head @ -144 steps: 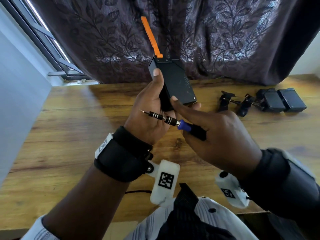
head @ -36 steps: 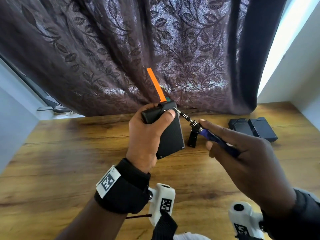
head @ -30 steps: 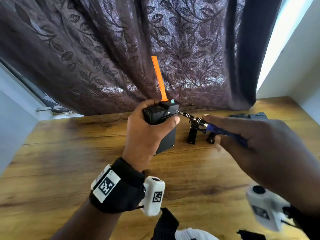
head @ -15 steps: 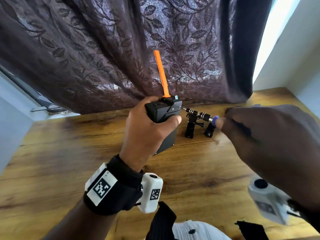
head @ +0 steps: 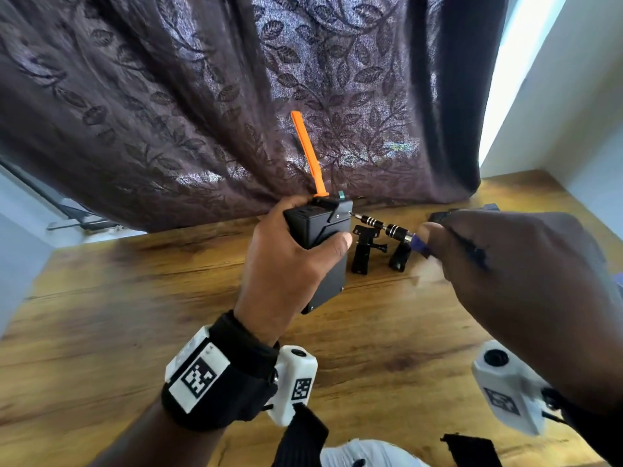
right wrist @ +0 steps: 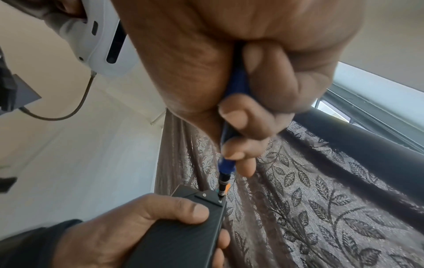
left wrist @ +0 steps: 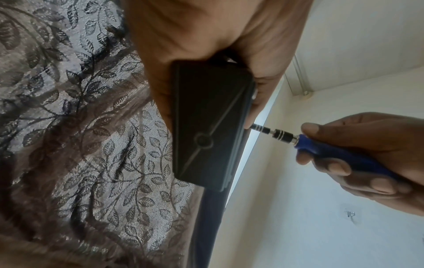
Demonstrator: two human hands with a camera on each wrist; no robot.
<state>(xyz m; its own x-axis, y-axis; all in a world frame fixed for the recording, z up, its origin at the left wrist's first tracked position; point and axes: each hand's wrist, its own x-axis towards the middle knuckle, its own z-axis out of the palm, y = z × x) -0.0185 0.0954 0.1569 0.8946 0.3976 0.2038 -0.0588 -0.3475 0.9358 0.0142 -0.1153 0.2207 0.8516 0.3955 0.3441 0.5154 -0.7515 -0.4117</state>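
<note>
Fingers (right wrist: pixel 241 117) round screwdriver handle (left wrist: pixel 332 154) — wrist views only

left hand (left wrist: pixel 195 34) grips black box (left wrist: pixel 206 123) | right hand (left wrist: pixel 376 134) grips blue screwdriver (left wrist: pixel 321 150) | tip against box edge | leaf-patterned curtain (left wrist: pixel 80 127) behind

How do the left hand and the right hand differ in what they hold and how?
The left hand wraps a broad grip round the black box, thumb across its side; the right hand pinches the blue-handled screwdriver in curled fingers. The left hand holds the box upright; the right hand aims the screwdriver sideways, tip at a screw near the box's top. Both are raised above the wooden table.
</note>
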